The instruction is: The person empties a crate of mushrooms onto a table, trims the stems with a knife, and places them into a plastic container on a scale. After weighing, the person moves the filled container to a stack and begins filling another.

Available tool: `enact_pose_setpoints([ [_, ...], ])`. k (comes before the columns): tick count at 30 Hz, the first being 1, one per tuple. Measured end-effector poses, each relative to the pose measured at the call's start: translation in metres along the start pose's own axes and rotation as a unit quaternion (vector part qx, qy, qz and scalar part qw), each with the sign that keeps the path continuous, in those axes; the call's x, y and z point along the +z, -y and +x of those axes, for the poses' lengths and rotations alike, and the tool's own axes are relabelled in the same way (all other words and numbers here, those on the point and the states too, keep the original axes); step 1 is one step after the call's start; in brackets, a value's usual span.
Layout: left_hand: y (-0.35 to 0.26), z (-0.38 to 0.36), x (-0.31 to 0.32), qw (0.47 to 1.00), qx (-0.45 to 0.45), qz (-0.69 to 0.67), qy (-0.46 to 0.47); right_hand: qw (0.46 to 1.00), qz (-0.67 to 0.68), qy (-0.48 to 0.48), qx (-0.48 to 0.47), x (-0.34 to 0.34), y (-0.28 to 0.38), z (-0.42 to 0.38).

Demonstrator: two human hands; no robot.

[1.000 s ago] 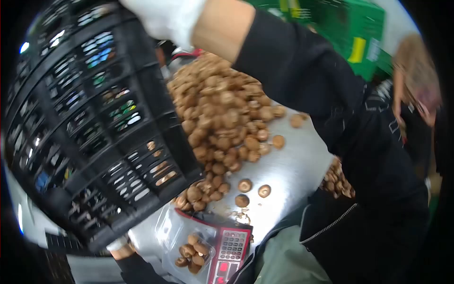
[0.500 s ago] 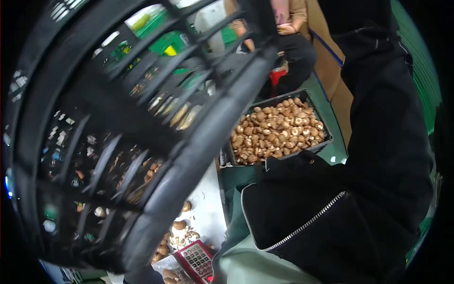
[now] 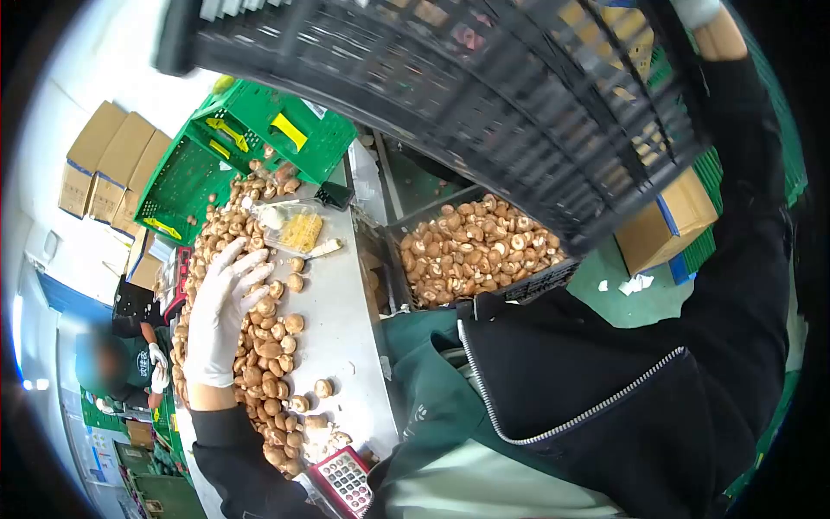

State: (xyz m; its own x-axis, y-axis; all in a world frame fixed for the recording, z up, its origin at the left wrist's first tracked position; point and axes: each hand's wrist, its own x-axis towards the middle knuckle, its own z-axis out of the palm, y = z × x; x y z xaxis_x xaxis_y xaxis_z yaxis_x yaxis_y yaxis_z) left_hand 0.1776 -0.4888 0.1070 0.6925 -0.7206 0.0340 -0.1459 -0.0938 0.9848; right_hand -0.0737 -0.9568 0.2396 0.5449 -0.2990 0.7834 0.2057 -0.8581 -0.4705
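The left hand (image 3: 223, 304), in a white glove, has its fingers spread apart and hovers over the mushrooms (image 3: 259, 346) piled on the steel table (image 3: 341, 320), holding nothing. At one o'clock, the right hand (image 3: 702, 12) holds up an empty black crate (image 3: 450, 86); its grip is mostly hidden.

The right hand (image 3: 699, 10) is cut off by the top edge, so its grip on the black crate (image 3: 450, 78) cannot be told. The crate's upper part also runs out of view, and its underside hides the far end of the mushroom-filled crate (image 3: 480, 246). The scale (image 3: 344, 481) is clipped at the bottom edge. A co-worker (image 3: 121, 359) at far left is blurred, perhaps seated.
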Motion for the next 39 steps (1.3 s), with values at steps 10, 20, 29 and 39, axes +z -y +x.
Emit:
enact_pose_setpoints([
  [10, 0.043, 0.046, 0.054, 0.998, -0.023, -0.052, 0.031, 0.975, -0.135, 0.167, 0.061, 0.041, -0.083, -0.086],
  [20, 0.159, 0.052, 0.121, 0.98, -0.144, -0.037, 0.132, 0.92, -0.192, 0.33, -0.09, 0.135, -0.1, -0.137],
  [29, 0.307, 0.047, 0.111, 0.944, -0.27, 0.14, 0.13, 0.858, -0.116, 0.482, -0.135, 0.243, -0.105, -0.235],
  [39, 0.263, 0.055, 0.036, 0.925, -0.226, 0.173, 0.254, 0.924, -0.069, 0.349, -0.141, 0.396, -0.101, -0.108],
])
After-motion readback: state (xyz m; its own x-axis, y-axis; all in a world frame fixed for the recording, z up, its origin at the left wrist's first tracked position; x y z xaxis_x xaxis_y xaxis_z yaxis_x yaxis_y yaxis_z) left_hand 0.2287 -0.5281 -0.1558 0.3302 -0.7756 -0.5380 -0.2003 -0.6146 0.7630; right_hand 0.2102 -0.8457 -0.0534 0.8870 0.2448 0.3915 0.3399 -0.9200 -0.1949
